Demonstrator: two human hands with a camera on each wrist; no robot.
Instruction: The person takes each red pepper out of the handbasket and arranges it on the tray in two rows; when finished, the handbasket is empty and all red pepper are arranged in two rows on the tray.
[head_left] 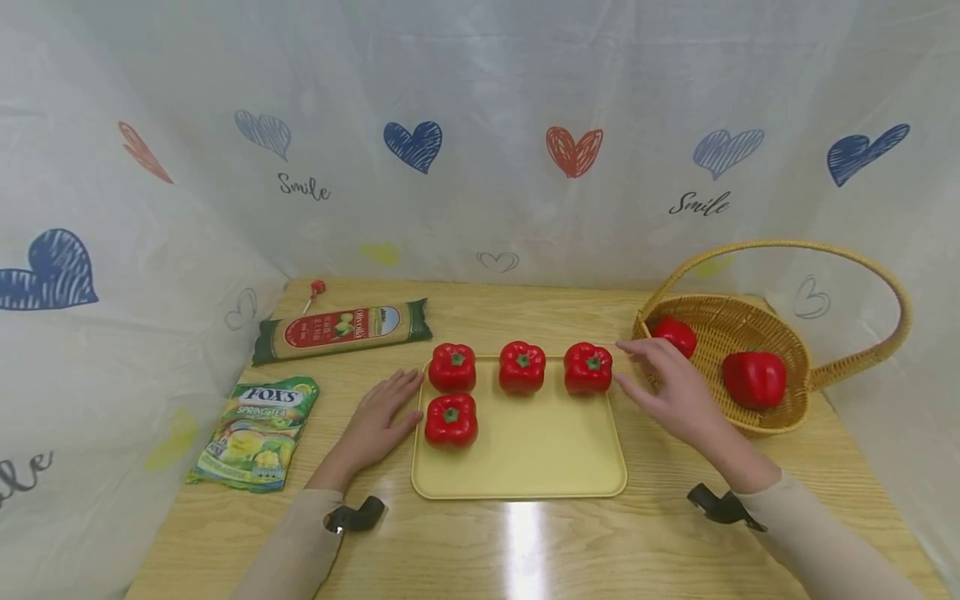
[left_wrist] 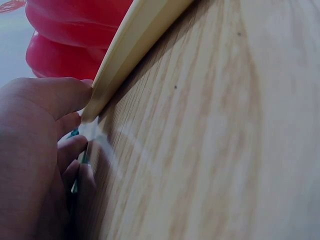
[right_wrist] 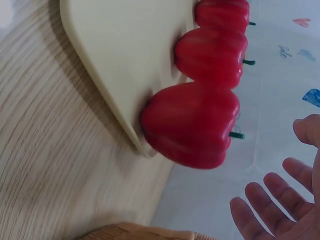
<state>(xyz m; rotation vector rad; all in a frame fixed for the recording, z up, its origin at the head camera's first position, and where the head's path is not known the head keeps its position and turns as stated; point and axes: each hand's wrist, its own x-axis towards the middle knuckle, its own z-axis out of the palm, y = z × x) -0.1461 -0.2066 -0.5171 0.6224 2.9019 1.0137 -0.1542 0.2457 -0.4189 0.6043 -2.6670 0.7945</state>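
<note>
Several red bell peppers with green stems stand on a pale yellow tray (head_left: 525, 467). Three line its far edge: a left one (head_left: 452, 368), a middle one (head_left: 522, 367) and a right one (head_left: 588, 368). Another pepper (head_left: 451, 421) sits in front of the left one. My left hand (head_left: 378, 421) rests at the tray's left side, its thumb at the rim in the left wrist view. My right hand (head_left: 667, 387), fingers spread and holding nothing, hovers between the right pepper and a wicker basket (head_left: 795, 417). Two more peppers lie inside the basket, one large (head_left: 754, 380), one partly hidden (head_left: 675, 336).
A spaghetti packet (head_left: 345, 332) lies behind my left hand, with a red lollipop (head_left: 317, 288) beyond it. A green Fox's candy bag (head_left: 257, 433) is at the left. The basket's tall handle (head_left: 862, 250) arches over the right side. A printed plastic curtain (head_left: 480, 200) surrounds the wooden table.
</note>
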